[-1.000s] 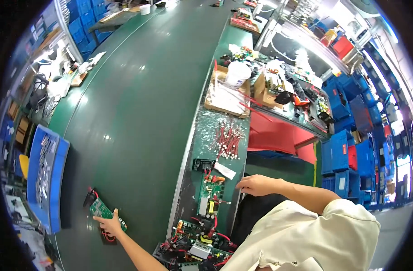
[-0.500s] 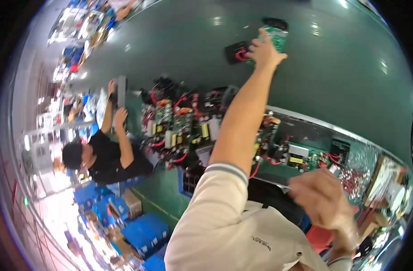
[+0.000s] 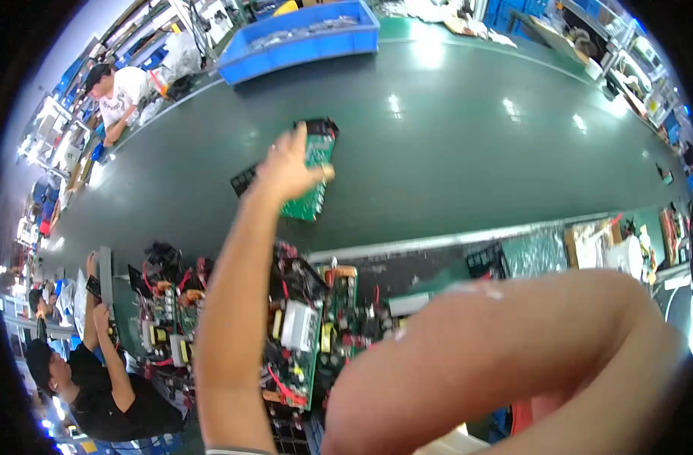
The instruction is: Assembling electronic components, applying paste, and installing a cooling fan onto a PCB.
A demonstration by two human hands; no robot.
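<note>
One circuit board [image 3: 320, 158] | hands [image 3: 288, 171]: left gripping | between belt [image 3: 452, 167] edges, room rightward

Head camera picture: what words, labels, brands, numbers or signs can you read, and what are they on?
None can be read.
White shirt: dark marks, too small to read.
Green circuit board under the left hand: any print is too small.
Blue bin: no readable writing.

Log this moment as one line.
Left hand: spread over green circuit board | black slotted panel: left of board | right arm: bent, blurred near camera
</note>
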